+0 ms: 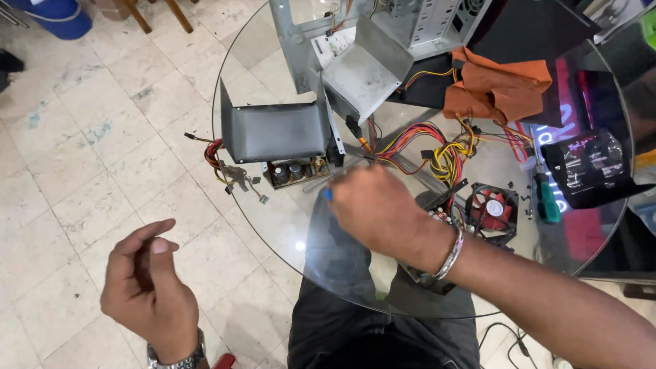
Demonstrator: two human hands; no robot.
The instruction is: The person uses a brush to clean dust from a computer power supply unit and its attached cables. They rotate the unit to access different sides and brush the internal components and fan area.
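While the right hand (372, 208) closes on a blue-handled tool (328, 194) near the power supply (277, 140), the left hand (147, 287), half-curled and empty, should steady the casing.

Left hand (147, 287) loosely curled, right hand (372, 208) closed.

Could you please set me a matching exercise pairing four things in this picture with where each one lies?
Things:
1. crumpled orange cloth
2. green-handled screwdriver
3. black-framed cooling fan with red blades
4. grey metal power-supply box

Places:
A. just right of the right hand and its wrist
B. at the far side of the round glass table, beside the open computer case
C. at the table's left edge, wires trailing over it
D. right of the fan

Pairs: 1-B, 2-D, 3-A, 4-C
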